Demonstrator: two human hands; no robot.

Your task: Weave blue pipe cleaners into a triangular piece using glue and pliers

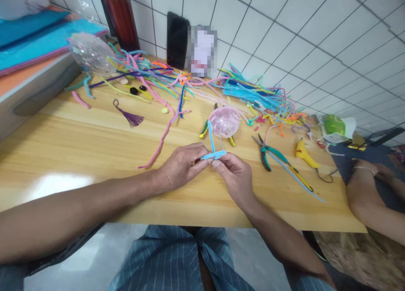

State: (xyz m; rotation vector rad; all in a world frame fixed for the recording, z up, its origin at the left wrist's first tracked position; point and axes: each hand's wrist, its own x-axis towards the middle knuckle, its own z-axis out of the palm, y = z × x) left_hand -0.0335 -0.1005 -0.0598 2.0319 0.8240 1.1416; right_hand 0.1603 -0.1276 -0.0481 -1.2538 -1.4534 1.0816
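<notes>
Close together over the wooden table, my left hand (185, 162) and my right hand (234, 175) pinch a light blue pipe cleaner (214, 155) between thumbs and fingers. One length of it lies crosswise at my fingertips, and another rises toward a clear pinkish ball (225, 123) rimmed with a pink pipe cleaner. Whether the ball is joined to the blue piece I cannot tell. Yellow-and-green handles (203, 129) of a tool show on both sides of the ball, which hides the rest. Needle-nose pliers (265, 150) with teal handles lie to the right of my right hand.
Loose pipe cleaners (249, 92) pile along the tiled wall. A purple tassel (134, 118) lies left; a yellow glue gun (305, 155), right. Two phones, including a black one (177, 39), lean near a red bottle (122, 18). Another person's arm (367, 189) rests at the right edge.
</notes>
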